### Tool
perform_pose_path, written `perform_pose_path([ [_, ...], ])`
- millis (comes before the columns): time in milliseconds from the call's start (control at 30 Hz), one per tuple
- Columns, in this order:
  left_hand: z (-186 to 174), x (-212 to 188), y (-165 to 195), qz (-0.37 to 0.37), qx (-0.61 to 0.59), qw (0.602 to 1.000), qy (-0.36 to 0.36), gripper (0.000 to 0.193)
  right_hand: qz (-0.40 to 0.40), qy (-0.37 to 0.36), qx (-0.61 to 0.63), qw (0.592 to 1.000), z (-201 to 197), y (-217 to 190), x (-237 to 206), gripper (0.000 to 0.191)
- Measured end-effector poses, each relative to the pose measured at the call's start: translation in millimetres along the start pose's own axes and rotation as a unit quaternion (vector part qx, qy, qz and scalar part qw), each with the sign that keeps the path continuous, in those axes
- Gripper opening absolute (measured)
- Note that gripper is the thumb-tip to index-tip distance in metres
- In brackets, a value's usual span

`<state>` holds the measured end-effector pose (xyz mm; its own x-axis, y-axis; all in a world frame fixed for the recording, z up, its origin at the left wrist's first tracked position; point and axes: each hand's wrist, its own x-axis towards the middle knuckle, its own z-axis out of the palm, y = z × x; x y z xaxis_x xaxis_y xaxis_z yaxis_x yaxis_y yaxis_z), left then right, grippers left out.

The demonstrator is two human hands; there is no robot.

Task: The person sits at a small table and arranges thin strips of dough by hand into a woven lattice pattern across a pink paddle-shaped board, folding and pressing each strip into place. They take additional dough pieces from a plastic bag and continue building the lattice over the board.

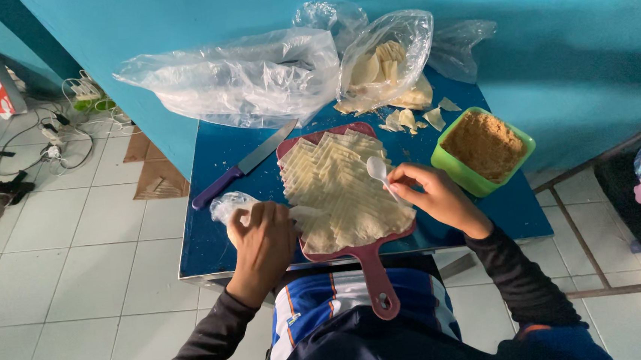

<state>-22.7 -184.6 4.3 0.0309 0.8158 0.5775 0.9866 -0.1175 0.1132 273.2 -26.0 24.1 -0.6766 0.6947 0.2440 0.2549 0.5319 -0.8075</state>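
Wrappers (340, 190) cover board (375, 262); knife (241, 167), green tub (484, 150) flank.

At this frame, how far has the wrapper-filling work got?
Done: thin pale wrappers lie fanned in overlapping rows across the red cutting board. In hand: the right hand holds a white spoon over them; the left hand rests on the stack's edge. Left: the brown crumbly filling in the green container looks full; no wrapper shows filling.

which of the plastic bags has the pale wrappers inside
The right clear plastic bag against the wall, behind the cutting board, holds the wrappers; the bigger left bag shows none.
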Motion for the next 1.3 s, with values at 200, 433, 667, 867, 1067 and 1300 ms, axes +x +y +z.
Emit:
perform_pose_path([
  [200,-9.5,3.6,-2.4,0.108,0.079,0.991,-0.02,0.023,0.042,-0.021,0.024,0.999,3.0,9.4,-3.6,0.01],
  [433,9.7,15.5,-26.6,0.147,-0.172,0.968,-0.107,0.017,0.068,-0.049,0.068,0.994,20.3,14.0,-11.7,0.01],
  [667,24.3,14.6,-12.8,0.131,-0.139,0.977,-0.098,0.015,0.076,-0.055,0.089,0.992,29.2,12.9,-11.2,0.011],
  [867,24.2,29.4,2.3,0.113,-0.233,0.957,-0.132,0.015,0.109,-0.077,0.157,0.979,35.3,10.9,-11.5,0.013],
  [1067,43.4,38.1,13.9,0.052,-0.25,0.945,-0.203,0.018,0.104,-0.073,0.116,0.985,37.0,12.0,-13.1,0.013],
  [1300,51.4,36.1,19.8,0.077,-0.209,0.967,-0.126,0.014,0.118,-0.08,0.136,0.98,38.5,13.7,-12.6,0.013],
])
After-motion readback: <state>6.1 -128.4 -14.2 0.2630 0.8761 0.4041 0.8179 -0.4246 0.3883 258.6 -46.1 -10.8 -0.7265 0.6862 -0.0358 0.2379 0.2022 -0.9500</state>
